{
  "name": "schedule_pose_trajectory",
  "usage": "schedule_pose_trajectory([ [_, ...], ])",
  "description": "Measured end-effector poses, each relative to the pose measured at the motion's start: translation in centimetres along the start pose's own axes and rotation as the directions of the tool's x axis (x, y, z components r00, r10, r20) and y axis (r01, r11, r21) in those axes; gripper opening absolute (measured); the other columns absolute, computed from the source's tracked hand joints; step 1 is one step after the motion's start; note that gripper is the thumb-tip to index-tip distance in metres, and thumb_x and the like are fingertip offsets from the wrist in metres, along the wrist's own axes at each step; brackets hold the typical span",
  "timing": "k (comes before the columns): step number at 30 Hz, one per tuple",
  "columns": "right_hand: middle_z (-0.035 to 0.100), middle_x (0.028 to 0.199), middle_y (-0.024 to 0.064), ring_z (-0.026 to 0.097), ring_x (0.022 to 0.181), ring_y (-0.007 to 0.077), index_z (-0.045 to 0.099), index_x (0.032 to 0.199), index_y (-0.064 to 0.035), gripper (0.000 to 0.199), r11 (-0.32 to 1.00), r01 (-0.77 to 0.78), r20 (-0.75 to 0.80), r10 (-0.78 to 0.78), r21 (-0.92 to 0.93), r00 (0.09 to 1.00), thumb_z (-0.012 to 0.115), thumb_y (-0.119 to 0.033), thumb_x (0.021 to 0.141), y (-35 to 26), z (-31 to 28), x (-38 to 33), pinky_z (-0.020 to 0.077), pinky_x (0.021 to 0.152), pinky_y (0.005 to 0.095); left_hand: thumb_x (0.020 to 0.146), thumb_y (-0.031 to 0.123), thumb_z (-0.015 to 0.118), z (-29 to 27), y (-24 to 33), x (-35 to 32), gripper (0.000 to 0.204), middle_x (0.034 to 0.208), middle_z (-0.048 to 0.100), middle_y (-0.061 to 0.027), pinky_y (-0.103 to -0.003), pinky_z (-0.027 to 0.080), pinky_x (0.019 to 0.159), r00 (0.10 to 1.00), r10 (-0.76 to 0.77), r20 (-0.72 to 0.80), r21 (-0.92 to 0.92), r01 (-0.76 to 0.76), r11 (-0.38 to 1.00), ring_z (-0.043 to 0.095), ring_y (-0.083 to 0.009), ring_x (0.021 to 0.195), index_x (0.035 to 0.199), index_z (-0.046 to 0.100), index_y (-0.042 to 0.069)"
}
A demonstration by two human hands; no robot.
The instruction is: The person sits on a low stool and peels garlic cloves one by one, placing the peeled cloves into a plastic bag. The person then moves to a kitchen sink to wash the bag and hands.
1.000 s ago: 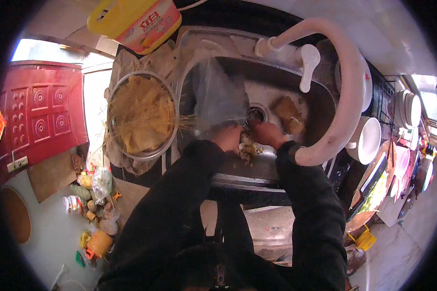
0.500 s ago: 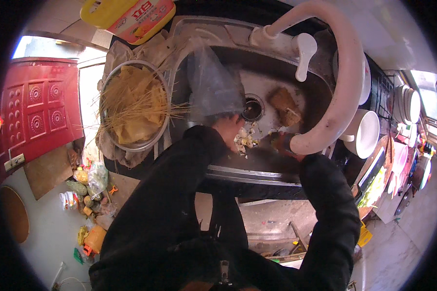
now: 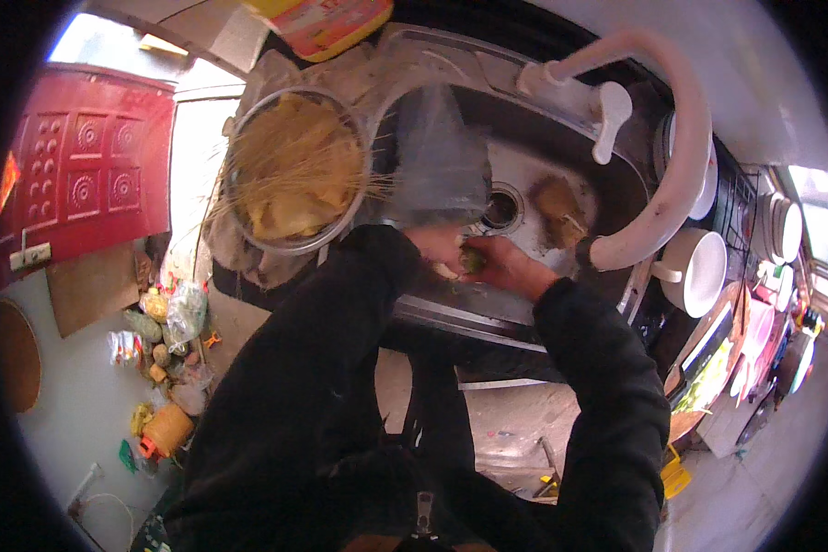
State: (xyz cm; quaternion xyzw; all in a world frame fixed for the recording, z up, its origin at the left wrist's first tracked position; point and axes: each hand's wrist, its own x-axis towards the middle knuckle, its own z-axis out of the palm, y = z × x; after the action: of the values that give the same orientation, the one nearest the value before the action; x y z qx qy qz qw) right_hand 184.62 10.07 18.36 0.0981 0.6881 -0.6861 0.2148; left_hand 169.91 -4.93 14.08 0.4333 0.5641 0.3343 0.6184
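Over the near part of the steel sink (image 3: 607, 212) my two hands meet. My left hand (image 3: 430, 243) is at the lower end of a clear plastic bag (image 3: 440, 170) and appears closed on its edge; its fingers are partly hidden. Fingers bent, my right hand (image 3: 515, 265) is closed on a small green piece (image 3: 472, 260) whose kind I cannot make out. Pale scraps (image 3: 446, 271) show between the hands. Beyond them is the round drain (image 3: 503, 208), with a brown sponge-like block (image 3: 559, 212) to its right.
A pale curved tap (image 3: 695, 120) arches over the sink's right side. On the left stands a metal bowl (image 3: 368, 175) with yellow sheets and thin sticks. A white mug-shaped pot (image 3: 695, 273) and a dish rack (image 3: 741, 202) are at right. Bags and vegetables (image 3: 170, 331) lie on the floor.
My right hand has moved left from under the tap end to my left hand, bringing the green piece. The pale scraps on the sink floor are now mostly covered. The view has shifted slightly.
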Motion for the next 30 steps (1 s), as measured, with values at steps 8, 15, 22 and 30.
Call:
schedule_pose_trajectory([
  [8, 0.063, 0.117, 0.0103, 0.061, 0.108, 0.0218, 0.057, 0.122, -0.001, 0.029, 0.587, -0.246, -0.011, 0.399, 0.771, 0.917, 0.049, -0.02, 0.101, -12.8, -0.3, -6.4, 0.0513, 0.094, 0.0406, 0.072, 0.036, 0.08, 0.1, 14.0, -4.6, 0.033, 0.078, 0.072, -0.0098, -0.037, 0.052, 0.063, 0.997, 0.048, -0.061, 0.024, -0.047, 0.999, 0.067, -0.022, 0.068, 0.077, 0.073, 0.005],
  [15, 0.063, 0.121, 0.0095, 0.062, 0.112, 0.0237, 0.057, 0.124, -0.0019, 0.033, 0.773, -0.363, 0.032, 0.407, 0.521, 0.913, 0.055, -0.024, 0.099, -23.5, 11.3, -7.5, 0.0501, 0.098, 0.0449, 0.068, 0.011, 0.078, 3.9, 14.1, -18.5, 0.019, 0.068, 0.067, -0.0027, -0.03, 0.049, 0.058, 0.935, 0.264, -0.238, -0.294, -0.328, 0.898, 0.059, -0.009, 0.065, 0.079, 0.069, 0.0],
  [22, 0.061, 0.12, 0.0106, 0.062, 0.106, 0.0202, 0.051, 0.132, 0.0011, 0.041, 0.969, -0.248, 0.237, 0.246, -0.023, 0.94, 0.059, -0.016, 0.096, -27.3, 34.6, 3.8, 0.0544, 0.088, 0.0333, 0.08, 0.017, 0.077, 7.3, 3.8, -45.0, 0.035, 0.09, 0.069, -0.0069, -0.031, 0.053, 0.07, 0.731, -0.056, -0.68, -0.388, -0.294, 0.874, 0.064, -0.0124, 0.083, 0.108, 0.063, 0.002],
  [30, 0.06, 0.111, 0.0079, 0.061, 0.101, 0.0178, 0.053, 0.127, 0.0002, 0.041, 0.925, -0.229, 0.573, 0.368, -0.302, 0.732, 0.062, -0.018, 0.091, -33.0, 65.8, 18.6, 0.052, 0.087, 0.0306, 0.084, 0.016, 0.074, 11.8, -8.9, -76.7, 0.06, 0.122, 0.058, -0.006, -0.032, 0.049, 0.091, 0.513, -0.228, -0.828, -0.474, -0.421, 0.773, 0.057, -0.0147, 0.107, 0.136, 0.046, 0.004],
])
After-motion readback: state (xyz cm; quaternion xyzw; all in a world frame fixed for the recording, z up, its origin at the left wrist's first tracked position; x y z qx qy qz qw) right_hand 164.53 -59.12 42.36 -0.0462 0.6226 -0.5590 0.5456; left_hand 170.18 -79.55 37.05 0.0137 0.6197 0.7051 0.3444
